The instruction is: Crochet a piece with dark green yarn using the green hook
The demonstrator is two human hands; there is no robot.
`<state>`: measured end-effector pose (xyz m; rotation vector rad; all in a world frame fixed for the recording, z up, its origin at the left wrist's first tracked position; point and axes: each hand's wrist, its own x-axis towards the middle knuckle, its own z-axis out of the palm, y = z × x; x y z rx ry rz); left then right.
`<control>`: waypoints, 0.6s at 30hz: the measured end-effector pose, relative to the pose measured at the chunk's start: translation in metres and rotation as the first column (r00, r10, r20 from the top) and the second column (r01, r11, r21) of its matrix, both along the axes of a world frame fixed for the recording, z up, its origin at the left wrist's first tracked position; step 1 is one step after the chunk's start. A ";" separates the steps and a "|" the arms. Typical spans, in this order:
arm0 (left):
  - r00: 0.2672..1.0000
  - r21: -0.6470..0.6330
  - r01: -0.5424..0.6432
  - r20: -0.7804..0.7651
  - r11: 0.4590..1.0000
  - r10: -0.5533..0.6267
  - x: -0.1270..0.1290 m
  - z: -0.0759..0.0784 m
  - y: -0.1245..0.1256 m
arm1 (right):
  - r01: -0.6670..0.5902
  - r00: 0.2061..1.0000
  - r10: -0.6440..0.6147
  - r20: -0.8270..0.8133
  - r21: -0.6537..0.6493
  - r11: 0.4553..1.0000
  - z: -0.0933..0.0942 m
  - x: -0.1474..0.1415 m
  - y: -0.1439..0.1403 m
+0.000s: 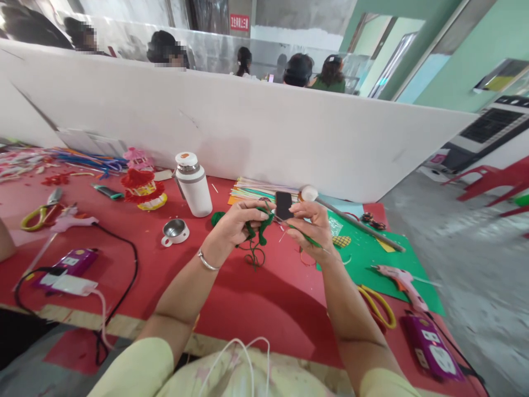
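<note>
Both forearms reach forward, the left hand (pixel 239 223) curled with fingertips pinched, the right hand (pixel 309 226) close beside it, seemingly pinching too.

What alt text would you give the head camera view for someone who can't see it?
Two bare hands, left hand and right hand, hold green pipe cleaners above a red table. Around them lie a white flask, yellow scissors and a pink glue gun.

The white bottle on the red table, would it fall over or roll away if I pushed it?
The white bottle stands upright, taller than it is wide, so a push near its cap would probably tip it. It looks round, so once on its side it could well roll. Its body seems hard and smooth, so it may feel a bit slippery.
</note>
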<state>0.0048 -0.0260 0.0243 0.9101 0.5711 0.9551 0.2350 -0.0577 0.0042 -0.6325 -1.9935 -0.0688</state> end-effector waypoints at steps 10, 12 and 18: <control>0.997 0.047 -0.064 0.041 0.997 0.062 0.007 0.006 -0.004 | -0.124 0.992 0.122 -0.024 -0.083 0.989 0.003 -0.011 -0.004; 0.997 0.043 -0.067 0.050 0.997 0.065 0.007 0.004 -0.003 | -0.121 0.993 0.119 -0.021 -0.075 0.990 0.003 -0.011 -0.004; 0.996 0.027 -0.072 0.047 0.997 0.071 0.008 0.004 -0.004 | -0.125 0.992 0.123 -0.022 -0.082 0.989 0.005 -0.011 -0.005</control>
